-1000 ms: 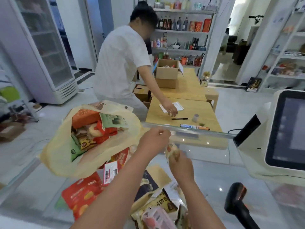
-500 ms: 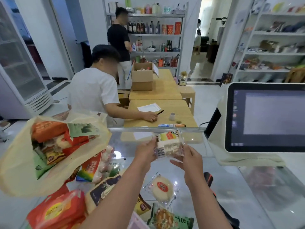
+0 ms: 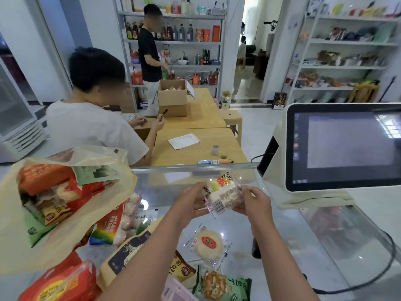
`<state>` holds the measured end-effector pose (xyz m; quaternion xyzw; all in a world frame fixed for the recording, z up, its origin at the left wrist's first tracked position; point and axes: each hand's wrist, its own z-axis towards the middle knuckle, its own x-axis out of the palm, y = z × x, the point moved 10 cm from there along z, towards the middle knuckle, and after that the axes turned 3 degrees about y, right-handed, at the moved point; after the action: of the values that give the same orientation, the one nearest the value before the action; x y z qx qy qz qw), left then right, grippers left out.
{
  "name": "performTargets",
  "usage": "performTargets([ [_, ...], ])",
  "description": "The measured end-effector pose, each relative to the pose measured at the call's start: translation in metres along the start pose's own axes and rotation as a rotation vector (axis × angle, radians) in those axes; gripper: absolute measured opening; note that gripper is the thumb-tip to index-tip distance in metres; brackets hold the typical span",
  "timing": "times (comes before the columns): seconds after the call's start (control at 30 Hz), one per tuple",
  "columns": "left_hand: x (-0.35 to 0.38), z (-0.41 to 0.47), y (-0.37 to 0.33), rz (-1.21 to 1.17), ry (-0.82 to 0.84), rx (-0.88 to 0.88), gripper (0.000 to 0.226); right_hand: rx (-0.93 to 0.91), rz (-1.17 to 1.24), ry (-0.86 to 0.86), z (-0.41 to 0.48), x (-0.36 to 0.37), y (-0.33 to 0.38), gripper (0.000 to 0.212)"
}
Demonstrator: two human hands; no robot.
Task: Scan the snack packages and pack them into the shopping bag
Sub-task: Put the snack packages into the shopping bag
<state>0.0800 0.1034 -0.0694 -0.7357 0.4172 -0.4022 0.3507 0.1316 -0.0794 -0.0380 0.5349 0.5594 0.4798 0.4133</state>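
I've turned the small clear-wrapped white snack cake since a moment ago, so its barcode now faces me, ready to scan. My left hand and right hand pinch it above the glass counter, near the far edge. The yellow plastic shopping bag gapes at the left edge; shop shelves behind.

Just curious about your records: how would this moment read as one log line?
both hands grip clear-wrapped white snack pack | barcode visible | yellow plastic shopping bag part-filled
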Motion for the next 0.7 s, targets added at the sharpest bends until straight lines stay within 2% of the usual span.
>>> performTargets([
  [0.13,0.017,-0.007,0.004,0.166,0.226,-0.093,0.042,-0.101,-0.123,0.140,-0.001,0.010,0.026,0.011],
  [0.2,0.030,-0.011,0.010,0.210,0.310,-0.111,0.037,-0.127,-0.160,0.180,-0.001,0.012,0.032,0.012],
  [0.27,0.040,-0.006,0.017,0.205,0.326,-0.088,0.025,-0.128,-0.174,0.148,0.002,0.005,0.031,0.016],
  [0.43,0.046,0.013,0.032,0.024,0.128,-0.002,0.030,-0.159,-0.392,-0.005,-0.005,-0.044,0.019,0.020],
  [0.53,0.052,0.023,0.054,-0.042,0.043,-0.026,0.028,-0.062,-0.615,-0.012,-0.015,-0.076,-0.006,0.023],
  [0.6,0.057,0.030,0.068,-0.097,-0.012,-0.041,0.025,0.051,-0.787,0.021,-0.019,-0.093,-0.030,0.036],
  [0.7,0.065,0.040,0.091,-0.160,-0.094,-0.064,0.028,0.171,-1.013,0.133,-0.026,-0.105,-0.063,0.068],
])
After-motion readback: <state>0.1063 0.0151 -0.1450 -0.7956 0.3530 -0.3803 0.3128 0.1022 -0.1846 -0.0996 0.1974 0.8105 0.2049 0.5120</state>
